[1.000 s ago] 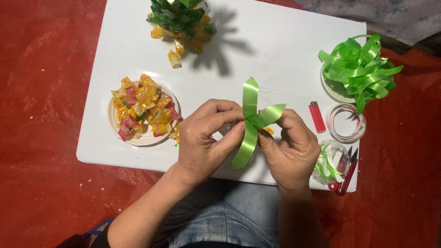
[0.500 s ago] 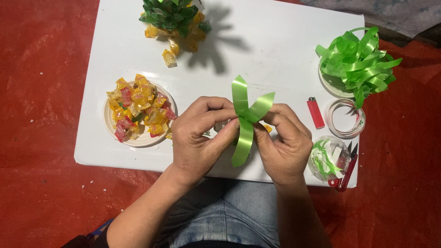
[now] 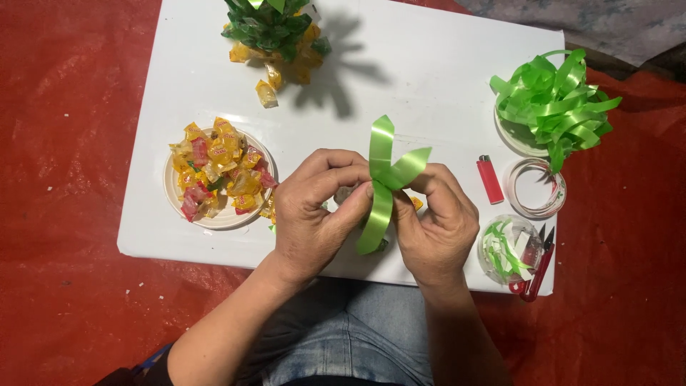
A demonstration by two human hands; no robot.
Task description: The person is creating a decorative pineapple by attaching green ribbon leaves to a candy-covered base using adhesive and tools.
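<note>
Both hands meet over the near edge of a white board (image 3: 429,93). My left hand (image 3: 314,211) and my right hand (image 3: 436,218) pinch a folded strip of light green ribbon (image 3: 382,175) between thumbs and fingers. Two ribbon ends stick up above the fingers, and one longer end hangs down between the hands. A small wrapped candy seems to sit behind the ribbon, mostly hidden by the fingers.
A plate of yellow and red wrapped candies (image 3: 214,175) lies left. A candy cluster topped with dark green leaves (image 3: 275,32) stands at the far edge. Right: a bowl of green ribbon pieces (image 3: 554,104), red lighter (image 3: 490,179), tape roll (image 3: 536,187), scrap dish (image 3: 504,249), red snips (image 3: 536,271).
The hands and ribbon have stayed close together, with the fingers shifting their pinch slightly. The ribbon's upper ends have turned a little. Nothing else on the board has moved.
</note>
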